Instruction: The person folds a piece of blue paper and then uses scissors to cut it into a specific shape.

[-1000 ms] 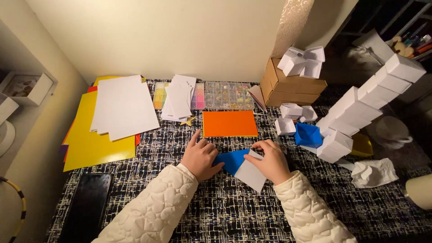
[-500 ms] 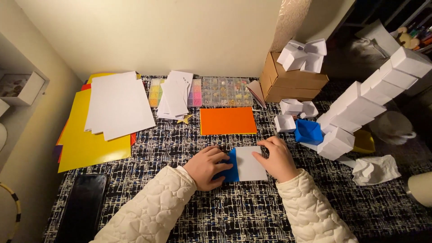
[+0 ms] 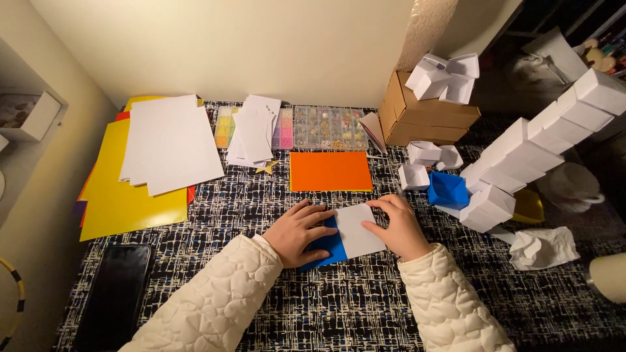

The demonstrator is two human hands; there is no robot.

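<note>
1. Lying under everything is a black and white table cloth (image 3: 195, 215).
2. A yellow sheet (image 3: 124, 195) sits at ten o'clock, with white paper (image 3: 169, 143) on top.
3. An orange sheet (image 3: 330, 171) lies at twelve o'clock from the hands.
4. The left hand (image 3: 298, 231) presses flat, fingers spread, on the blue and white paper (image 3: 349, 236) in the middle.
5. The right hand (image 3: 401, 227) touches that paper's right edge, fingers close together.

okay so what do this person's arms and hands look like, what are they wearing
Both arms wear cream-white quilted puffy sleeves, stitched in rounded, scale-like patterns, ending at the wrists. The left hand and right hand are bare: no gloves, and no rings or watch visible.
</note>
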